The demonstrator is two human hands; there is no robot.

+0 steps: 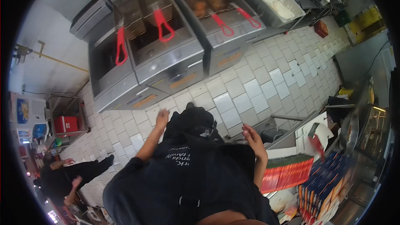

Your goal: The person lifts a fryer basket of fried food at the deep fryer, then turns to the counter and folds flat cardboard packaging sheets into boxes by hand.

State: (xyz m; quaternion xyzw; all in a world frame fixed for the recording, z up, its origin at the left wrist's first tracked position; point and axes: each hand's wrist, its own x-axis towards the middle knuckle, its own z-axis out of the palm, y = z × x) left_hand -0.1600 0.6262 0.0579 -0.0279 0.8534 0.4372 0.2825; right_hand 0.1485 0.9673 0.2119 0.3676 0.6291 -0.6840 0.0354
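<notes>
My left hand [162,118] hangs at my left side above the tiled floor. Its fingers look loose and slightly bent, with nothing in them. On the other side my right hand [253,137] is raised near my hip, fingers stretched out and holding nothing. Close by it is a stack of red-edged flat cartons [287,173]. Ahead of me stand steel deep fryers [173,64]. Fryer baskets with red handles [163,27] hang in them, and food is frying in the right-hand fryer's baskets [208,2].
A tray of white flour-like powder [273,1] adjoins the fryers. Dark blue boxes [327,175] are piled at my right, near a metal pan [352,131]. At the left, a co-worker in black [71,179] stands near a metal rack holding a red box [66,124].
</notes>
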